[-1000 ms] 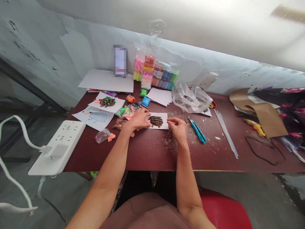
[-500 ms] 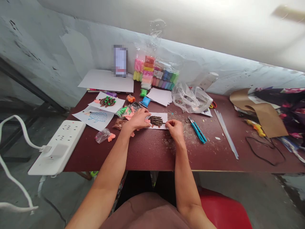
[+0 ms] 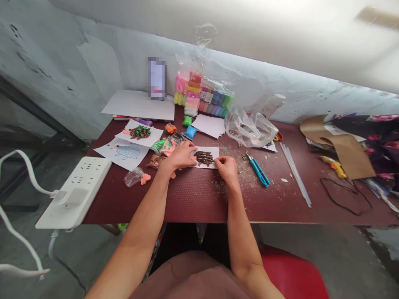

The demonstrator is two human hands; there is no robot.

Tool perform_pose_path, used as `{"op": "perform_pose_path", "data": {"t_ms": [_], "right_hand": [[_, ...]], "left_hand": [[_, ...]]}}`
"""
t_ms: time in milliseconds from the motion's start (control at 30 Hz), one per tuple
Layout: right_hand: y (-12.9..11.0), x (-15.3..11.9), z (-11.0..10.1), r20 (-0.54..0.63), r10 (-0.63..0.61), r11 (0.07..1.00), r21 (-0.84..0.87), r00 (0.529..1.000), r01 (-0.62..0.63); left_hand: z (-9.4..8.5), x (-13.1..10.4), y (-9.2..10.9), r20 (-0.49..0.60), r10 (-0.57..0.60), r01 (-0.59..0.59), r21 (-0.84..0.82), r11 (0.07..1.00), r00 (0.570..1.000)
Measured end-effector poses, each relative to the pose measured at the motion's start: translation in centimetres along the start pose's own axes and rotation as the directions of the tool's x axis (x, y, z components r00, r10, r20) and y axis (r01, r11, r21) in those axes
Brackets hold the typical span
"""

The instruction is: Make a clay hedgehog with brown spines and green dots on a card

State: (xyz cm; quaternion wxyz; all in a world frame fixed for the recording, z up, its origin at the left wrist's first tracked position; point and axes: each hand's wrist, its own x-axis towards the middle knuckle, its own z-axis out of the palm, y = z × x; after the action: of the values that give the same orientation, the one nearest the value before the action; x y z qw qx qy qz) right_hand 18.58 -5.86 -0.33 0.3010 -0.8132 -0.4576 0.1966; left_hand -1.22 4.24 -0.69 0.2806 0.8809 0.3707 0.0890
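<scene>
A small white card (image 3: 215, 151) lies on the table between my hands. On it sits a hedgehog figure (image 3: 204, 158), covered in rows of dark, pointed pieces that look like sunflower seeds, with pinkish clay at its left end. My left hand (image 3: 182, 155) rests over the card's left edge, thumb and fingers apart around the figure's pink end. With thumb and index finger pinched, my right hand (image 3: 227, 167) touches the figure's right end, on a dark sunflower seed mostly hidden by the fingertips. Crumbs and seed bits (image 3: 222, 182) lie beside that hand.
Clay packs (image 3: 199, 97) stand at the back. Left are a second hedgehog figure (image 3: 140, 132) and a hedgehog drawing (image 3: 126, 154). A blue utility knife (image 3: 259, 171), glue sticks (image 3: 296, 174), a plastic bag (image 3: 249, 128) and a yellow glue gun (image 3: 335, 166) lie right; a power strip (image 3: 93, 176) is far left.
My right hand has moved slightly left, bringing the dark seed against the hedgehog's right end. My left hand has stayed in place on the card.
</scene>
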Motion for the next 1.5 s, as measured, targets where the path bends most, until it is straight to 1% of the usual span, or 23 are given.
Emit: {"op": "perform_pose_path", "data": {"t_ms": [67,267,533,767,867,933,1067,1133,1200,1300,1400,1500], "right_hand": [[-0.1,0.0,0.0,-0.010,-0.003,1.000,-0.019,1.000,0.003],[0.2,0.0,0.4,-0.026,-0.065,0.995,-0.083,0.998,0.063],[0.3,0.0,0.7,-0.035,-0.075,0.990,-0.120,0.997,0.071],[0.1,0.0,0.5,-0.032,-0.045,0.997,-0.063,0.998,0.043],[0.6,0.0,-0.3,-0.063,-0.001,1.000,-0.014,0.998,0.000],[1.4,0.0,-1.3,-0.102,0.009,1.000,-0.010,0.995,-0.010],[3.7,-0.1,-4.1,-0.251,0.061,0.985,-0.144,0.966,-0.099],[4.6,-0.2,-5.2,-0.280,0.100,0.960,-0.226,0.955,-0.167],[5.0,-0.4,-5.8,-0.285,0.141,0.928,-0.296,0.948,-0.227],[5.1,-0.7,-5.9,-0.255,0.198,0.885,-0.370,0.947,-0.284],[4.9,-0.8,-5.8,-0.225,0.224,0.864,-0.404,0.948,-0.300],[5.0,-0.8,-6.0,-0.211,0.206,0.863,-0.422,0.956,-0.279]], "left_hand": [[0.0,0.0,0.0,0.000,-0.001,0.001,0.006,1.000,1.000],[0.1,0.1,-0.2,0.000,0.007,-0.007,0.008,1.000,1.000],[0.3,0.2,-0.3,-0.007,0.009,-0.009,0.011,1.000,1.000],[0.0,0.0,0.0,-0.004,0.005,-0.005,-0.001,1.000,1.000],[-0.1,0.0,0.1,-0.007,0.007,-0.007,-0.007,1.000,1.000],[-0.1,0.0,0.0,-0.007,0.008,-0.008,-0.007,1.000,1.000],[0.1,0.1,-0.2,-0.012,0.011,-0.011,-0.002,1.000,1.000],[0.2,0.1,-0.2,-0.012,0.011,-0.011,0.005,1.000,1.000],[0.2,0.1,-0.2,-0.007,0.011,-0.011,0.008,1.000,1.000],[0.1,0.1,-0.1,-0.001,0.005,-0.005,0.015,1.000,1.000],[0.1,0.1,-0.1,-0.006,0.004,-0.004,0.008,1.000,1.000],[0.0,0.0,-0.1,-0.014,0.014,-0.014,-0.004,1.000,1.000]]}}
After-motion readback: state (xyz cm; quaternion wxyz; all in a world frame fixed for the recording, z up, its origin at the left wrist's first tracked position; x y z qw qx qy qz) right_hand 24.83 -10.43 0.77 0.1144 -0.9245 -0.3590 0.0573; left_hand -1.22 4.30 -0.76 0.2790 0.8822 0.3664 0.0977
